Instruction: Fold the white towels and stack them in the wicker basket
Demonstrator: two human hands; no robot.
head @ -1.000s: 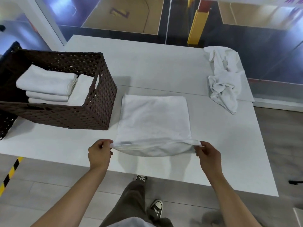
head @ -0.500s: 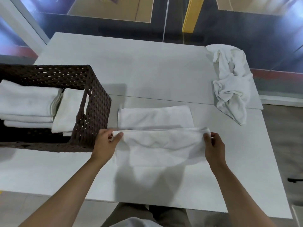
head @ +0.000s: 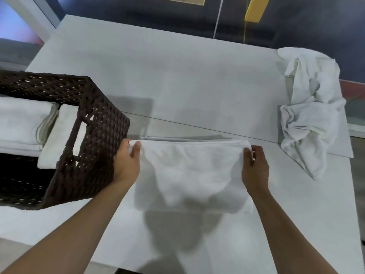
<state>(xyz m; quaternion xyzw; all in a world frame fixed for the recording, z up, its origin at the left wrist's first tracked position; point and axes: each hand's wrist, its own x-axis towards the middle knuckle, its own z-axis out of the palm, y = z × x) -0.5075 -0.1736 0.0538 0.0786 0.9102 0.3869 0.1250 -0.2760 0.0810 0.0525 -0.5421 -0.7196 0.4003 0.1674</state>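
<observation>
A white towel (head: 189, 171) lies on the white table (head: 177, 86) in front of me, its near half laid over the far half. My left hand (head: 126, 163) pinches the folded edge's left corner, and my right hand (head: 254, 165) pinches the right corner. Both corners sit close to the towel's far edge. To the left stands the dark wicker basket (head: 94, 147), holding folded white towels (head: 21, 121) stacked inside. A crumpled white towel (head: 310, 111) lies at the table's right edge.
A seam runs across the table just behind the towel. Glass panels and a yellow post (head: 254, 8) stand beyond the far edge. The basket's right wall is right beside my left hand.
Both hands have carried the towel's near edge away from me, over the far half, up to its far edge. The view has shifted closer and to the right.
</observation>
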